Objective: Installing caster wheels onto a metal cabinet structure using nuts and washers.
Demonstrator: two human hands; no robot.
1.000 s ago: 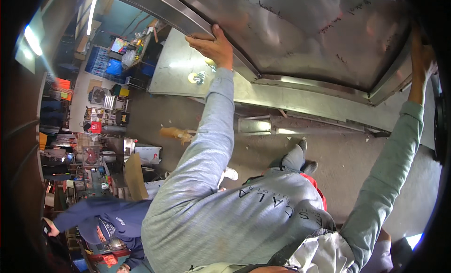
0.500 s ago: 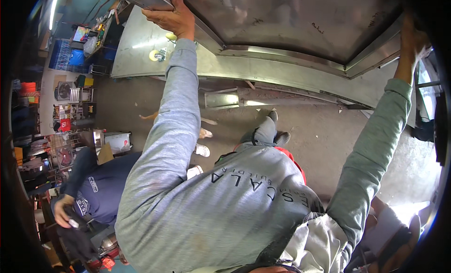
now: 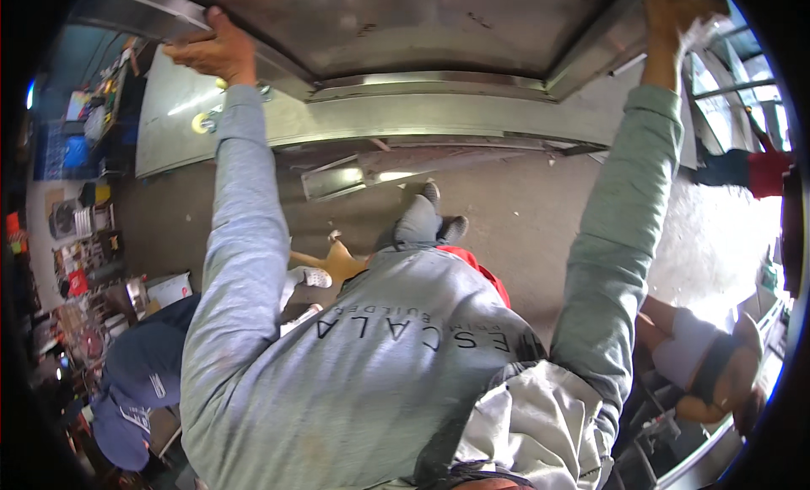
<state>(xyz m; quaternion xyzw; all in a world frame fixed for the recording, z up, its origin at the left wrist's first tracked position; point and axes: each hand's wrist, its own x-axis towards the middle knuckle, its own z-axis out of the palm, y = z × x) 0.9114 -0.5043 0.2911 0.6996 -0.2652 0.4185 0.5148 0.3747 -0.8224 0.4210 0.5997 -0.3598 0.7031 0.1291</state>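
Note:
A large framed sheet-metal panel (image 3: pixel 430 83) spans the top of the view, its raised border shiny and its flat inner face bearing small dark marks. My left hand (image 3: pixel 221 49) grips the left side of the border, thumb on top and the other fingers reaching round the edge. On the opposite side, my right hand (image 3: pixel 675 21) wraps the border near the right corner; its fingers are partly hidden and a little blurred. Both arms stretch upward in grey sleeves. Beneath the panel stretches a long pale metal table top (image 3: pixel 287 123). The panel's far end is out of view.
At the left a person in dark blue (image 3: pixel 143 355) bends low beside cluttered shelves. Another person (image 3: pixel 700 355) is at the lower right. A metal channel piece (image 3: pixel 333 179) lies under the table edge. A tan shape (image 3: pixel 337 258) is on the floor near my feet.
Panel, hands and table have shifted left in view. The person at the left has bent lower. A figure in red has come in at the far right. Both hands keep their hold.

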